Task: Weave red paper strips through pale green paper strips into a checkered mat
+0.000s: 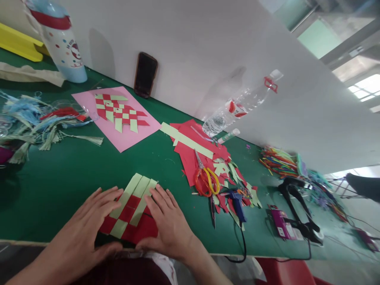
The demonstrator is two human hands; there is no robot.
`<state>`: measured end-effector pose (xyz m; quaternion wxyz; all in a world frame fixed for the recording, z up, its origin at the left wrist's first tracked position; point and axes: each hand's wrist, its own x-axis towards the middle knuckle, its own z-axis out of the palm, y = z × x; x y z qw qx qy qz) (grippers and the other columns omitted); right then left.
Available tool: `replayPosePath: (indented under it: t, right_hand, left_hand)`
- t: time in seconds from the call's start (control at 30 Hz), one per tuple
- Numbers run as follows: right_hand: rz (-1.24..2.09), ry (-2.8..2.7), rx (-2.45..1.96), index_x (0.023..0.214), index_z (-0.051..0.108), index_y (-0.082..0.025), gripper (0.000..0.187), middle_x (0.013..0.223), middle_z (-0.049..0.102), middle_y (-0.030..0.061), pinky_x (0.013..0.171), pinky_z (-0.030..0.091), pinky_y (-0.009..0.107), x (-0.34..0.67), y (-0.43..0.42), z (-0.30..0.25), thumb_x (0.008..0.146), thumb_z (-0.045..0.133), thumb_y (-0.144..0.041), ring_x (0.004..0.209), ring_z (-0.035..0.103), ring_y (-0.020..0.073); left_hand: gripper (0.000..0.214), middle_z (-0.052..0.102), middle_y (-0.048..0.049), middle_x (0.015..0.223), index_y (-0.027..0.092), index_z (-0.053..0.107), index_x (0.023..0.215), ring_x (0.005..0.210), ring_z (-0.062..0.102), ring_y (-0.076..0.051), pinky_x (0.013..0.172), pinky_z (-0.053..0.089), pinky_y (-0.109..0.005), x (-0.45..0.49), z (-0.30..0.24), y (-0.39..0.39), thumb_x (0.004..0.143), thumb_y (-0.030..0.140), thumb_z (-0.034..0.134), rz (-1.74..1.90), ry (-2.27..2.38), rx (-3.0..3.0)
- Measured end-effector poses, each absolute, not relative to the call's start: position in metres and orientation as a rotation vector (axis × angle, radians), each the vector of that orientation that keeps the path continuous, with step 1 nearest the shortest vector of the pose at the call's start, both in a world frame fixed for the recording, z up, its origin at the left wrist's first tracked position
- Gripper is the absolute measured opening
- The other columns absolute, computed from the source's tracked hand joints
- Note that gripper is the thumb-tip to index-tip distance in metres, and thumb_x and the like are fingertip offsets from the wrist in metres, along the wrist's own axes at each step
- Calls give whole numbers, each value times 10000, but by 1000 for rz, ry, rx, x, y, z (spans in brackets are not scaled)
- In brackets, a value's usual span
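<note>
My left hand (pixel 86 217) and my right hand (pixel 166 221) lie flat on a woven paper mat (pixel 130 209) of red and pale green strips, with fingers spread. The mat sits at the table's near edge, and both hands hide part of it. Beyond my right hand lie orange-and-yellow scissors (pixel 206 180) and a blue glue gun (pixel 237 206). Both rest on or beside a pile of red paper (pixel 192 154) with a long pale green strip (pixel 187 140) across it. A smaller finished weave (pixel 118 111) lies on a pink sheet (pixel 129 138).
The green table (pixel 74 198) runs along a white wall (pixel 192 51). A phone (pixel 145 75), a dotted tumbler (pixel 59 43) and a plastic bottle (pixel 234 107) stand near the wall. Frayed fibre bundles (pixel 38 122) lie far left, coloured sticks (pixel 279 162) and a black cable (pixel 297 206) far right.
</note>
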<state>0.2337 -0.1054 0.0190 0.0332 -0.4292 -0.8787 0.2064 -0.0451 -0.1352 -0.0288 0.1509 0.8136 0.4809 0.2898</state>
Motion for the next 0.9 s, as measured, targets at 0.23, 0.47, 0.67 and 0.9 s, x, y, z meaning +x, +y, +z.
replayPosePath:
  t: [0.23,0.47,0.67,0.9]
  right_hand:
    - [655,-2700,-1348,1634,415,-121,995,1696,409,190,1336,231,534,236,-106,13,919,667,-765,1632,262,337]
    - [596,-2722,-1319,1650,384,-134,988,1695,406,205,1322,257,556,237,-105,7,917,715,-707,1632,259,343]
    - [664,-2751,-1324,1652,389,-150,974,1703,392,201,1320,248,582,237,-98,13,924,704,-715,1637,239,351]
    - [682,-2760,-1340,1646,411,-167,955,1729,349,180,1329,225,580,239,-93,18,927,701,-725,1650,198,342]
  left_hand:
    - [872,551,-136,1621,228,473,1553,1453,570,-361,1176,504,-510,-56,-41,-123,853,668,751,631,1303,2560]
    - [849,586,-115,1594,263,427,1590,1457,568,-353,1210,474,-519,-56,-45,-123,885,609,749,618,1302,2459]
    - [751,650,-122,1526,225,461,1545,1413,614,-343,1192,486,-518,-49,-40,-119,935,599,687,667,1304,2524]
    - [808,617,-128,1559,221,390,1606,1443,579,-356,1196,470,-530,-48,-44,-120,939,567,687,648,1345,2535]
